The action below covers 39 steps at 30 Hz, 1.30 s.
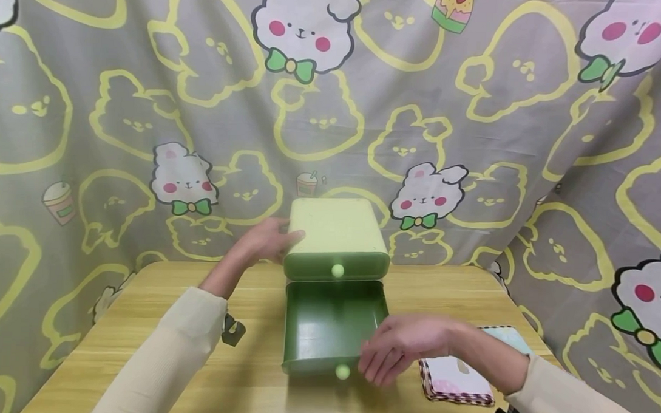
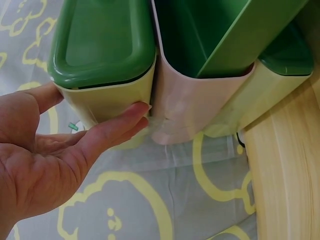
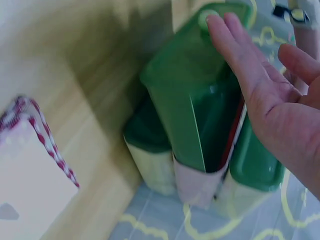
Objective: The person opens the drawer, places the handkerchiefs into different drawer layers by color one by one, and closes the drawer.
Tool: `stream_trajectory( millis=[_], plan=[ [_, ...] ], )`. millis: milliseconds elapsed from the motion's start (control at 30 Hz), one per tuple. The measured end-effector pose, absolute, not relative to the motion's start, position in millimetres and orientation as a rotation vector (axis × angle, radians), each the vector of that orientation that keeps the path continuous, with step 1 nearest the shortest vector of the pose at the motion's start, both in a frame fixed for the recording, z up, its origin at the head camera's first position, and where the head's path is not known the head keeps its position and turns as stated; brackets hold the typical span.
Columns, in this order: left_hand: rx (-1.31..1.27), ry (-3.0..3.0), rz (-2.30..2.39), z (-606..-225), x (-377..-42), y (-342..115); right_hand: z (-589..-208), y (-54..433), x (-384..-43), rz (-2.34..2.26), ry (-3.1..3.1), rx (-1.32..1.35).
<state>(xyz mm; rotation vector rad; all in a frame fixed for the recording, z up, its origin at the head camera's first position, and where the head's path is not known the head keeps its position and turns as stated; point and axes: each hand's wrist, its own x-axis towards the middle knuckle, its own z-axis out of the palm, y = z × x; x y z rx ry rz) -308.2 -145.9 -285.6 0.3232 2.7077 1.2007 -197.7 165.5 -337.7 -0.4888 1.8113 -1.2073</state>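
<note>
Drawer unit (image 1: 338,225), green, cream and pink, at centre of the head frame, standing on the bench (image 1: 259,374). Bottom tier (image 3: 152,167) hidden in head view beneath the pulled-out drawer; it shows in both wrist views. Middle drawer (image 1: 314,367) extended toward lower centre; its rear end runs out of sight under the top tier. Folded cloth (image 1: 452,384), lower right, partly covered by the right forearm, cut off at the left edge of the right wrist view.

Hands: left hand (image 1: 271,238) open, thumb over the top tier's left edge, fingers along its side. Right hand (image 1: 404,343) open, fingers loosely extended at the drawer's front right corner; contact cannot be confirmed. Lower knob (image 1: 343,371), pale green, just beside the right fingertips.
</note>
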Motion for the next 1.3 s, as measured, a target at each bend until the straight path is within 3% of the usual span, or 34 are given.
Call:
stream_trajectory(
  millis=[633, 1300],
  plan=[
    [0.315, 2.722, 1.191, -286, -306, -148, -312, 224, -238, -1.425, 1.9, -0.47],
    [0.318, 2.733, 1.18, -286, -307, -147, -346, 284, -252, -1.499, 2.096, -0.261]
  ],
)
